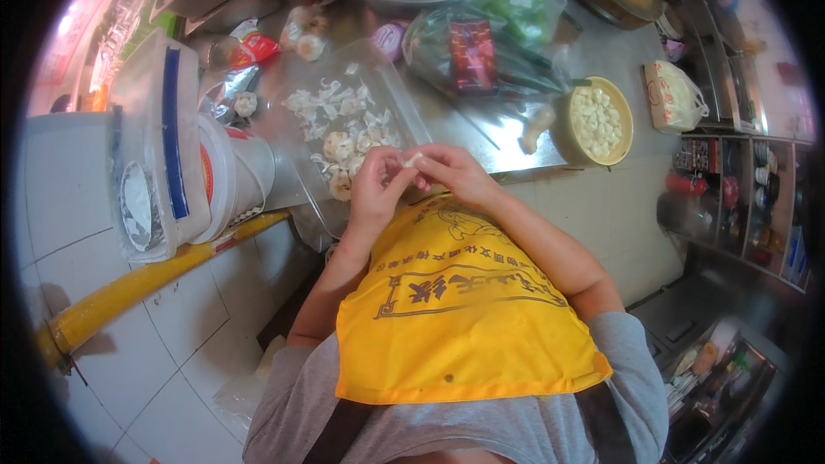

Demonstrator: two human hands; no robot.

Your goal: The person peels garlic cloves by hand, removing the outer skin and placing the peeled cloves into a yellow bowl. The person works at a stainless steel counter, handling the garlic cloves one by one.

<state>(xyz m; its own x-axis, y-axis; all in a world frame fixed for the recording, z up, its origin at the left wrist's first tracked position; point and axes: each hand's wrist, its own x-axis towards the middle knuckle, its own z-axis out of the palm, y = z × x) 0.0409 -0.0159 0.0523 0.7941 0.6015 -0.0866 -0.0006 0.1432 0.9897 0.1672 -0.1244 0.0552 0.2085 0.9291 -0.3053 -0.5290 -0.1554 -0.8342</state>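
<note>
A pale garlic clove (413, 160) is pinched between the fingertips of both my hands. My left hand (379, 183) curls around its left side, and my right hand (459, 173) grips it from the right. Just beyond them lies a clear plastic tray (393, 87) holding papery garlic skins (332, 103). Garlic bulbs (338, 147) sit at the tray's near end, partly hidden by my left hand. To the right, a yellow bowl (575, 121) is filled with peeled white cloves (598, 119). It stands by the edge of the steel table (451, 119).
A ginger root (536, 129) lies left of the bowl. Bagged vegetables (425, 45) carry a phone-like red-screened object (474, 55). A purple onion (388, 40) and more garlic (309, 32) sit behind the tray. A white bucket (242, 167) stands left, above a yellow pipe (155, 283).
</note>
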